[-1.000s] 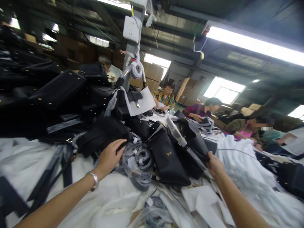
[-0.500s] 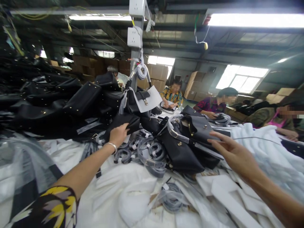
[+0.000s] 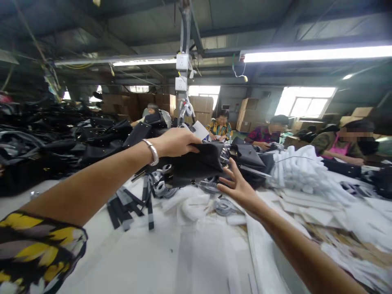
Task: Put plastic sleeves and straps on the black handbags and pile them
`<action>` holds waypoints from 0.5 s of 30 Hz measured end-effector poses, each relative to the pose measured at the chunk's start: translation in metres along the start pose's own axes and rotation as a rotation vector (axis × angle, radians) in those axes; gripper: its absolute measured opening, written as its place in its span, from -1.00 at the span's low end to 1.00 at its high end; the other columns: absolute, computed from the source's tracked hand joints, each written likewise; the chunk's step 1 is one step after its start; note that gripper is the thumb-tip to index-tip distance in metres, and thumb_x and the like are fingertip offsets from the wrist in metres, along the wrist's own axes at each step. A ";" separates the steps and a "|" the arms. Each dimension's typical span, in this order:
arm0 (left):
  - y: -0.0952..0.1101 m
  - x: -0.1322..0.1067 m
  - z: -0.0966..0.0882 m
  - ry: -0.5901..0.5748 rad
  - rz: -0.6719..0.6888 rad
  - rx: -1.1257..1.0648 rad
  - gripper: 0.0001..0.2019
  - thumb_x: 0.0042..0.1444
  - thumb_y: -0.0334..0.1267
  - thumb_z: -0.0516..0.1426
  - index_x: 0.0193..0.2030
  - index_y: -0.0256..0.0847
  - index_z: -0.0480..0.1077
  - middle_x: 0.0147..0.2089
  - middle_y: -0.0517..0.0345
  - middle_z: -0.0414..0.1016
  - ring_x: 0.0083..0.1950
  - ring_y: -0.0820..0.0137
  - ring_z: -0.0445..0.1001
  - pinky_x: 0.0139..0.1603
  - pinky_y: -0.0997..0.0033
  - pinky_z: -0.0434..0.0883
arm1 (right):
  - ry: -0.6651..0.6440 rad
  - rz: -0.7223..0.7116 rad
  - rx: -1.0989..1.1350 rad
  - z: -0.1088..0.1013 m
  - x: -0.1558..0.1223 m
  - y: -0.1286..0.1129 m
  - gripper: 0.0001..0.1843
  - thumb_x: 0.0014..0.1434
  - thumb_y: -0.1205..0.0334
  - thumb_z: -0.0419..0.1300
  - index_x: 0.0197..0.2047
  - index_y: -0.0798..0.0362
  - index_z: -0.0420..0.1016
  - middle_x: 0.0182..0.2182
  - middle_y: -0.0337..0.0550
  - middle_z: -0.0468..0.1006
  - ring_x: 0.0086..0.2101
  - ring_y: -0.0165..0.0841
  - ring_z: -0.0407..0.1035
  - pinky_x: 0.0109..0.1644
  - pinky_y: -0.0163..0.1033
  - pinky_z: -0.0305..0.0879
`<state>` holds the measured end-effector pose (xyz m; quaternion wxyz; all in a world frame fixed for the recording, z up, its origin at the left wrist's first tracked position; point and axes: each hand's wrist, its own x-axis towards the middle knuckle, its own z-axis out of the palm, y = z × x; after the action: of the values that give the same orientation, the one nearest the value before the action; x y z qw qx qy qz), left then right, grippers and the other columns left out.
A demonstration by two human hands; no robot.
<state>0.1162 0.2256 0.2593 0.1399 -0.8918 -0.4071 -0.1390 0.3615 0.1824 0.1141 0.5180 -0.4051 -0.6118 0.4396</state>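
My left hand (image 3: 174, 143), with a silver bracelet at its wrist, grips the upper edge of a black handbag (image 3: 197, 165) that it holds above the table. At the bag's right end is my right hand (image 3: 240, 188), fingers spread; whether a fingertip touches the bag I cannot tell. Behind it lie more black bags (image 3: 248, 155). Wrapped strap coils (image 3: 225, 206) rest below, and black strips (image 3: 122, 208) lie loose at the left.
White foam sheets (image 3: 309, 208) and a bundle of white padding (image 3: 301, 169) lie at the right. Black bags are heaped at the left (image 3: 101, 151). A post with sockets (image 3: 181, 83) rises behind. Several people (image 3: 339, 143) sit across the table. Bare white tabletop (image 3: 137, 261) shows in front.
My left hand has lifted the black handbag from the pile and brought it nearer and to the right. My right hand has moved left toward it, and the view has shifted.
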 end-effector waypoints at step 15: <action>0.169 -0.075 0.099 -0.468 0.108 -0.874 -0.82 -0.19 -0.16 0.39 -0.37 -0.07 0.63 -0.42 0.10 0.63 -0.34 0.22 0.54 -0.13 0.32 0.39 | 0.294 0.636 0.870 0.112 -0.270 0.109 -0.37 0.08 -0.08 0.34 0.15 0.01 0.38 0.05 -0.04 0.54 0.07 -0.14 0.44 0.19 0.00 0.33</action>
<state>0.2114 0.1036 0.1182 -0.3351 -0.8942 -0.2845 -0.0851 0.2917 -0.0563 -0.0735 0.5594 -0.3755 -0.1428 0.7251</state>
